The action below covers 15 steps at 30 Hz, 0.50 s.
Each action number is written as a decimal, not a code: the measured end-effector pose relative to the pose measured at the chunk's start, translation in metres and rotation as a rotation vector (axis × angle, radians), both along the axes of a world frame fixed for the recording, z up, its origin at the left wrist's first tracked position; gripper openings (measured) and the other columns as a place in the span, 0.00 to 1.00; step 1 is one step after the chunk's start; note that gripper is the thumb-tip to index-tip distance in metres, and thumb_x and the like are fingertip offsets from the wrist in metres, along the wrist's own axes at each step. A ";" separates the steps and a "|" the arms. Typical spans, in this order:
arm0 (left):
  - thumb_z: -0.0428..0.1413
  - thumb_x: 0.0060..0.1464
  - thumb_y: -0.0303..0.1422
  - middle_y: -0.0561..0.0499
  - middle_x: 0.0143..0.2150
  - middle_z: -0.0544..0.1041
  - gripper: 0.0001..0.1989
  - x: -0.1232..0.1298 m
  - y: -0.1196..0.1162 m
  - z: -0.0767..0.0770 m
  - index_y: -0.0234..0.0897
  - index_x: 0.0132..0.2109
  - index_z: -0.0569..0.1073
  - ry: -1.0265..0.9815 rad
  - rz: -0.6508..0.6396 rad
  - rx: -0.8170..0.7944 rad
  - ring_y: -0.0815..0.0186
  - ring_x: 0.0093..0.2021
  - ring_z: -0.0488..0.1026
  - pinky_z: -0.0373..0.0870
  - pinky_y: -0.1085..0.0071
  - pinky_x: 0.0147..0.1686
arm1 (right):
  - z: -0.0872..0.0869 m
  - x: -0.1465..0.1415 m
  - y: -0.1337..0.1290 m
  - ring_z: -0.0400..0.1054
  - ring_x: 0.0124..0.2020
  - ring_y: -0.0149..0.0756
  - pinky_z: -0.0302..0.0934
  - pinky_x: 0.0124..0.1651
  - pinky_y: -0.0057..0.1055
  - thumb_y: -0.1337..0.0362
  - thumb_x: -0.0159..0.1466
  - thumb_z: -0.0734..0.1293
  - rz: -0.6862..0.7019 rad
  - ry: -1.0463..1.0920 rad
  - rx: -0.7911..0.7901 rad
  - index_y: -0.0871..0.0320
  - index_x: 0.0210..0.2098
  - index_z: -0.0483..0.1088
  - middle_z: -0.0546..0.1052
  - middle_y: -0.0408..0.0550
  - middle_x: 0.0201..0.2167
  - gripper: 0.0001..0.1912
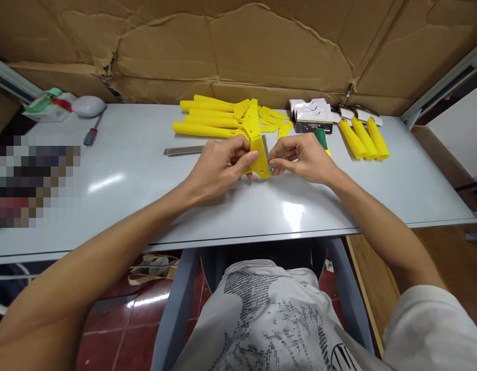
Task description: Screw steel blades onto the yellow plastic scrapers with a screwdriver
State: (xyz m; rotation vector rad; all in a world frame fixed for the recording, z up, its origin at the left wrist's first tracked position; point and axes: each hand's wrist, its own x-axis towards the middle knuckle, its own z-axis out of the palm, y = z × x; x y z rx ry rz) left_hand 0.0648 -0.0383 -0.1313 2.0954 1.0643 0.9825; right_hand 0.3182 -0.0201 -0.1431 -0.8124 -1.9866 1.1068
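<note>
Near the table's middle, my left hand [225, 167] grips a yellow plastic scraper head [259, 158], thumb on its face. A thin metal blade [266, 149] lies along the right side of that head. My right hand [300, 157] pinches at the blade's lower end, thumb and index finger pressed together. Behind my hands lie several yellow scraper handles [207, 130] and flat yellow pieces [271, 117]. A long metal strip [184, 150] rests left of my left hand. Just beyond my right hand is a green and yellow object [321, 138], partly hidden.
White and black packaging cards [312, 116] stand at the back, beside packaged yellow-handled tools [365, 139] on the right. A screwdriver [90, 135], a white rounded object [88, 106] and a small box [49, 107] sit back left. Cardboard [223, 46] lines the table's rear.
</note>
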 end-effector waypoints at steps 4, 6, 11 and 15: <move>0.64 0.69 0.55 0.55 0.26 0.79 0.23 0.001 -0.003 -0.001 0.44 0.36 0.72 -0.032 0.017 0.002 0.63 0.25 0.82 0.68 0.71 0.21 | 0.006 -0.001 -0.001 0.84 0.29 0.38 0.81 0.38 0.36 0.60 0.66 0.80 -0.014 0.000 0.007 0.58 0.36 0.80 0.86 0.46 0.29 0.09; 0.63 0.71 0.54 0.54 0.27 0.83 0.21 0.003 -0.005 -0.005 0.43 0.39 0.73 -0.033 0.048 0.067 0.62 0.26 0.84 0.71 0.71 0.22 | 0.022 0.011 0.001 0.84 0.30 0.41 0.80 0.38 0.37 0.54 0.66 0.82 -0.040 -0.069 0.049 0.57 0.36 0.81 0.86 0.47 0.29 0.14; 0.60 0.74 0.38 0.53 0.31 0.86 0.08 0.008 -0.007 -0.022 0.40 0.45 0.74 0.060 0.061 0.652 0.66 0.26 0.82 0.75 0.72 0.27 | 0.074 0.064 0.016 0.79 0.28 0.43 0.77 0.43 0.43 0.44 0.73 0.78 -0.502 -0.462 0.214 0.55 0.39 0.81 0.79 0.47 0.24 0.21; 0.54 0.76 0.29 0.44 0.40 0.89 0.07 0.015 0.005 -0.028 0.35 0.47 0.77 0.381 -0.119 1.251 0.62 0.32 0.84 0.79 0.68 0.29 | 0.069 0.088 0.029 0.76 0.24 0.48 0.74 0.38 0.48 0.44 0.72 0.77 -0.587 -0.949 -0.001 0.55 0.59 0.78 0.78 0.45 0.24 0.26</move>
